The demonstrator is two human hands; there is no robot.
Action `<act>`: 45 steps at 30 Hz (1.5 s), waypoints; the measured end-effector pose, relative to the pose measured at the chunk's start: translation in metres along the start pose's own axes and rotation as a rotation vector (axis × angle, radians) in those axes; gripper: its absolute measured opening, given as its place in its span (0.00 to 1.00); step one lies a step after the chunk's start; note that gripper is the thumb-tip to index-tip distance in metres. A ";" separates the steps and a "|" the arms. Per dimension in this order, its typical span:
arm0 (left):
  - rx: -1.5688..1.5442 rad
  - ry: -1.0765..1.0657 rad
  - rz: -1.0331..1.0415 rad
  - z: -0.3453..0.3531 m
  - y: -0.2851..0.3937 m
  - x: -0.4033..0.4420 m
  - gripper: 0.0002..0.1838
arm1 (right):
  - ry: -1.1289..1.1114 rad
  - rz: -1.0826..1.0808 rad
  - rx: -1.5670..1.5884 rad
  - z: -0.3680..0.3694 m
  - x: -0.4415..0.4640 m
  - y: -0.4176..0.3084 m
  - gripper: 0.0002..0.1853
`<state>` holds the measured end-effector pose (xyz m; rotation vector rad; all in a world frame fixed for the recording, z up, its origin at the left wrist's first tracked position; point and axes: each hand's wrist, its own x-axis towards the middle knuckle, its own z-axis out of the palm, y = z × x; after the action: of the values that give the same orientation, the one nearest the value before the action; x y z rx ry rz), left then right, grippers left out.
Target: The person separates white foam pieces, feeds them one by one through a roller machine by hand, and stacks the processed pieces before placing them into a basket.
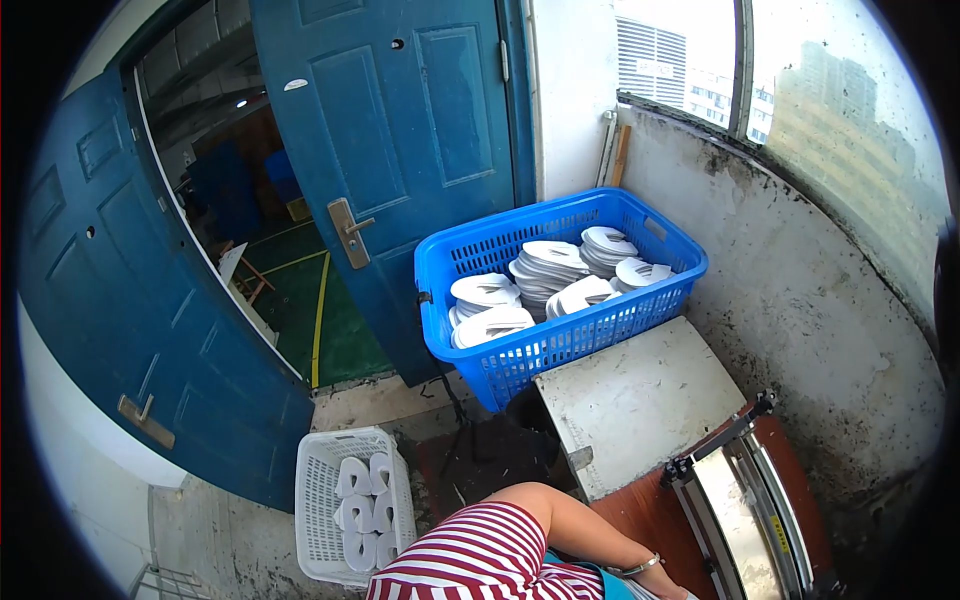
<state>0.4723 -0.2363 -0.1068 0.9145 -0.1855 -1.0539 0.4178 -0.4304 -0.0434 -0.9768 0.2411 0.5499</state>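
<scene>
My left arm, in a red-and-white striped sleeve (470,550), bends at the elbow along the bottom edge. A bracelet (640,567) circles its wrist. Only the back part of my left hand (678,592) shows before the frame cuts it off, so its fingers and anything in them are hidden. Closest to this hand is a machine with a long shiny metal plate and rails (745,520), standing on a reddish-brown board (640,515). Teal cloth (612,585) shows beside the forearm. My right hand is out of view.
A blue plastic basket (570,340) holds several stacks of flat white looped pieces (550,262), behind a worn whitish board (640,400). On the floor, a white basket (312,500) holds more folded white pieces (360,515). Blue doors (400,120) stand around an open doorway.
</scene>
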 end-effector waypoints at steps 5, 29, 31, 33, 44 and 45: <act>0.134 -0.041 -0.065 0.012 0.006 0.003 0.22 | -0.142 -0.061 0.009 0.013 0.112 0.057 0.11; -0.509 -0.127 -0.344 0.040 0.039 -0.050 0.21 | 1.472 -0.299 -1.054 -0.271 -0.067 -0.016 0.16; -0.556 -0.169 -0.284 0.039 0.037 -0.049 0.23 | 1.592 -0.275 -1.115 -0.276 -0.069 -0.006 0.17; -0.579 -0.187 -0.252 0.037 0.033 -0.047 0.21 | 1.627 -0.302 -1.033 -0.266 -0.068 0.002 0.18; -0.424 0.095 -0.008 0.074 0.016 -0.026 0.30 | 0.096 -0.197 -0.091 0.003 -0.082 0.025 0.39; -0.365 0.183 -0.009 0.079 0.014 -0.023 0.30 | 0.108 -0.213 -0.149 0.005 -0.078 0.029 0.44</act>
<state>0.4278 -0.2593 -0.0406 0.6752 0.1598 -0.9667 0.3365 -0.4390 -0.0280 -1.1629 0.1915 0.3239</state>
